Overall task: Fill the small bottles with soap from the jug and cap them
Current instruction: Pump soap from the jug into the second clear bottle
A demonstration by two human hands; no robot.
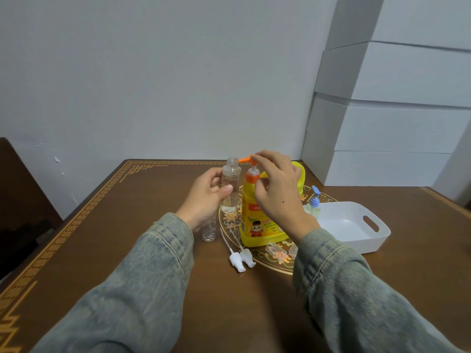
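A yellow soap jug with an orange pump stands mid-table. My right hand rests on top of the pump head, fingers spread over it. My left hand holds a clear small bottle upright, its open mouth just under the pump's spout; a little clear liquid sits at its bottom. A second clear bottle stands uncapped below my left hand. Two white spray caps with dip tubes lie in front of the jug. Two clear cap covers lie beside them.
A white plastic tray sits to the right of the jug. A small bottle with a blue pump stands between jug and tray. Stacked white boxes fill the back right. The brown table has a gold patterned border.
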